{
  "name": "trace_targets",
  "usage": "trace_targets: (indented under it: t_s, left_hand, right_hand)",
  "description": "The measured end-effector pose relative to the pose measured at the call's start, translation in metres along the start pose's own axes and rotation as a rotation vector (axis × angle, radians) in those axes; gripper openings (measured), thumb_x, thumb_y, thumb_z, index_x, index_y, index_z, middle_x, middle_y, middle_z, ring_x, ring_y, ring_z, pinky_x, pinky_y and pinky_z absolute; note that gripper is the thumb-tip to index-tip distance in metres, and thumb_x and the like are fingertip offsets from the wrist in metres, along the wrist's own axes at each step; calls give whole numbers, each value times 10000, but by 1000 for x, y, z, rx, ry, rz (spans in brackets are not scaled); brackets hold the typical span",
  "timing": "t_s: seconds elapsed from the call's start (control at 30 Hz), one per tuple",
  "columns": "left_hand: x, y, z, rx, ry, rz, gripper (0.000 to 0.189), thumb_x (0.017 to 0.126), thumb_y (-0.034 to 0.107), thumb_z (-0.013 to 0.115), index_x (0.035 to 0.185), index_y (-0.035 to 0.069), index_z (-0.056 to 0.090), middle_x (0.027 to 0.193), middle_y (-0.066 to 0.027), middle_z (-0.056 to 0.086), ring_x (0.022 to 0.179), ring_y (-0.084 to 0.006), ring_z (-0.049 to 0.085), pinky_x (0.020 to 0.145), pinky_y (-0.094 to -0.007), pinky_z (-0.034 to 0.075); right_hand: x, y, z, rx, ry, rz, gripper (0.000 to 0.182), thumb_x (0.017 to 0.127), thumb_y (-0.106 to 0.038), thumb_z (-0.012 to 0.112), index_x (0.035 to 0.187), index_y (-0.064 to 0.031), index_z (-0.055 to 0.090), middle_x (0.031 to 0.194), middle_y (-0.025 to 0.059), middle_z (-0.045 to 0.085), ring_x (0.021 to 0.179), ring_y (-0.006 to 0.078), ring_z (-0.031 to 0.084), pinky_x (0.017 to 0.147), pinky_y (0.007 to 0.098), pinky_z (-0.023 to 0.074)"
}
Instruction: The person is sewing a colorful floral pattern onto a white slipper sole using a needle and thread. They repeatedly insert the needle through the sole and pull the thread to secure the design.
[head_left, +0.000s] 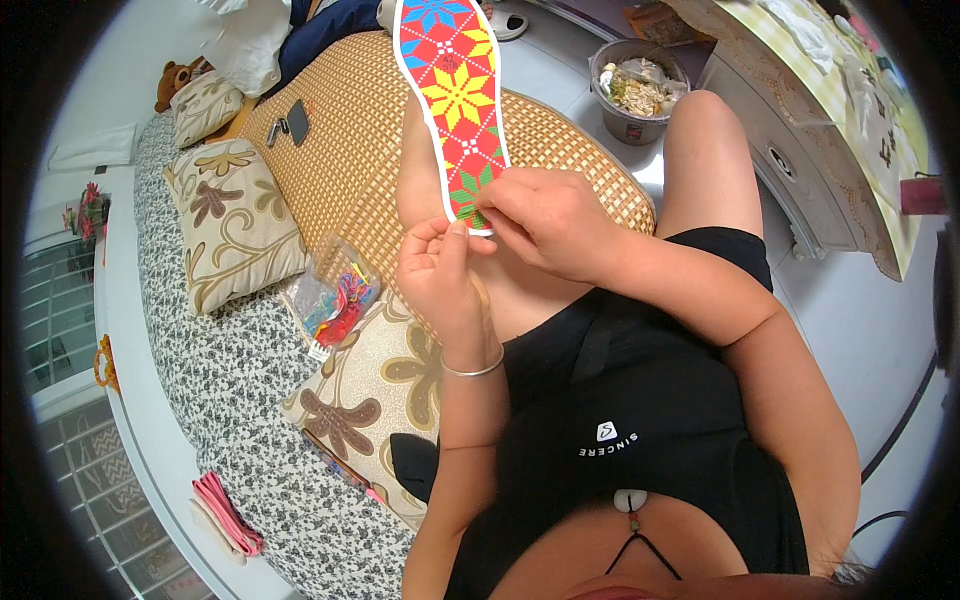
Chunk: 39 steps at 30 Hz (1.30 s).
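Observation:
A long insole with a white edge (459, 97) and red, yellow, blue and green star patterns rises from my hands towards the top of the head view. My left hand (442, 262) grips its lower end, the thumb on the white rim. My right hand (540, 217) lies over the green star near that end, thumb and fingertips pinched together. Whatever may be between those fingertips is too small to tell. A clear plastic bag with bundles of coloured thread (345, 304) lies to the left of my left hand.
Patterned cushions (225, 217) rest along the sofa with a woven mat (352, 127). A phone (298, 122) lies on the mat. A waste bin (634, 131) stands on the floor beyond my knee, beside a cloth-covered table (825, 90). Another person's dark trouser leg (322, 45) shows at the top.

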<state>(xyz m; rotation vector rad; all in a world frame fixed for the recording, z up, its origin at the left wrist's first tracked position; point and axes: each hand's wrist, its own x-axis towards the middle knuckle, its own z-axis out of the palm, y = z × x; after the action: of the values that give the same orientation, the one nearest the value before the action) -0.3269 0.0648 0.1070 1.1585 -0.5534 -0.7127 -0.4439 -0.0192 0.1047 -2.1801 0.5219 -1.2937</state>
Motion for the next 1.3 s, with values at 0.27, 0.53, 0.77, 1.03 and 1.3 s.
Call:
trace_targets:
  t_s: [0.27,0.53,0.77,1.03,1.3]
  left_hand:
    - [-1,-2,0,-4,-15,13,77,822,-70,551,887,-55,513,746,-131,614,576,-142,600,566,-221,499]
    - [-2,-3,1,13,-7,20,75,823,-71,546,884,-48,509,741,-124,611,575,-142,595,572,-221,491]
    - [-7,-3,9,180,50,106,68,821,-66,565,878,-45,535,728,-96,603,601,-115,565,583,-196,457]
    - [-11,-13,6,202,37,196,96,823,-81,574,893,-42,520,772,-96,607,671,-118,599,612,-210,482]
    - [-7,-7,-1,244,22,196,131,831,-97,549,937,-65,480,864,-136,594,753,-160,629,669,-240,522]
  right_hand:
    - [-1,-1,-2,-25,-21,2,100,728,-57,640,796,-47,567,672,96,561,582,260,580,491,347,450]
    - [-3,0,-1,-28,-20,8,95,731,-55,636,771,-45,550,652,96,544,572,258,572,482,350,444]
    - [-2,-6,-1,-48,-30,-8,140,701,-99,641,726,-53,512,637,91,542,587,266,581,483,366,447]
    - [-3,-2,8,-55,-16,-29,127,708,-59,635,739,-48,513,615,81,519,556,263,567,461,360,437]
    - [-3,-5,5,-12,29,39,132,709,-62,635,723,-52,504,607,86,512,537,266,553,461,358,437]
